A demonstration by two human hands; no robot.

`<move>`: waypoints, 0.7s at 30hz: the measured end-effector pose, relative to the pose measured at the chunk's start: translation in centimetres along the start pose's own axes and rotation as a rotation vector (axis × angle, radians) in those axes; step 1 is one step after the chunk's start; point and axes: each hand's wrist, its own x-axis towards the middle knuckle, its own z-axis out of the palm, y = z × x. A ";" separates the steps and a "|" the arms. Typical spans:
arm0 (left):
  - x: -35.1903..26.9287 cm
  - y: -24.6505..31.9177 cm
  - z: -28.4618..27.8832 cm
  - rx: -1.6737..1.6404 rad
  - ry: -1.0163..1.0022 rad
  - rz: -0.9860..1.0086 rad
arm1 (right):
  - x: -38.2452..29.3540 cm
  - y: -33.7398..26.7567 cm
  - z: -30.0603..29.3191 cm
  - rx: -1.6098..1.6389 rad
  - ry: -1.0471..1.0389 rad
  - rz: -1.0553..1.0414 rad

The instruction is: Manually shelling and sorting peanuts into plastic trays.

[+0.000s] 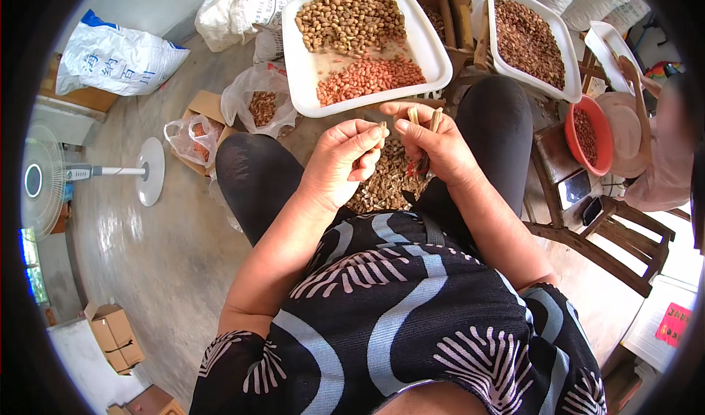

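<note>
My left hand pinches a small pale-brown piece, seemingly a peanut or its shell, between thumb and forefinger. Beside it, my right hand grips a split wooden or bamboo pincer, its two prongs pointing up and red string near its lower end. The hands are close but apart. Just beyond them is a white plastic tray, with unshelled peanuts at its far side and reddish kernels at its near side. Broken shells lie in a heap below my hands, between my knees.
Bags of kernels and a cardboard box stand left, near a fan. At right are a second white tray, a red bowl, a wooden chair and another person's arm.
</note>
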 end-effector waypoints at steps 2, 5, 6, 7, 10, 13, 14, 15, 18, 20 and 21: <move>0.2 -0.1 -0.2 -0.026 -0.003 0.003 | -0.2 -0.2 0.3 -0.042 -0.048 0.033; 0.4 -0.5 -0.5 -0.078 -0.047 -0.024 | -0.3 -0.2 0.9 -0.104 -0.042 0.027; 0.4 -0.7 -0.3 -0.089 -0.039 -0.048 | -0.4 0.0 0.6 -0.124 -0.010 0.029; 0.5 -0.7 -0.1 -0.097 -0.030 -0.061 | -0.2 -0.1 0.4 -0.145 0.013 0.026; 0.0 -0.8 -0.7 -0.104 -0.049 -0.089 | -0.4 -0.3 1.0 -0.123 -0.029 0.016; -0.5 -0.6 -0.4 -0.142 -0.033 -0.109 | -0.5 -0.2 1.2 -0.076 -0.090 0.025; -0.5 -0.9 -0.7 -0.165 -0.039 -0.120 | -0.5 -0.3 1.4 -0.080 -0.093 0.026; -0.9 -0.8 -0.5 -0.180 -0.008 -0.133 | -0.8 -0.7 1.4 -0.073 -0.110 0.082; -1.0 -0.8 -0.7 -0.206 0.009 -0.153 | -0.8 -1.0 2.2 -0.061 -0.117 0.013; -1.0 -0.6 -0.5 -0.221 0.023 -0.151 | -0.8 -1.1 2.5 -0.106 -0.108 -0.014; -1.1 -0.6 -0.5 -0.235 0.045 -0.159 | -0.7 -0.9 2.5 -0.137 -0.100 -0.028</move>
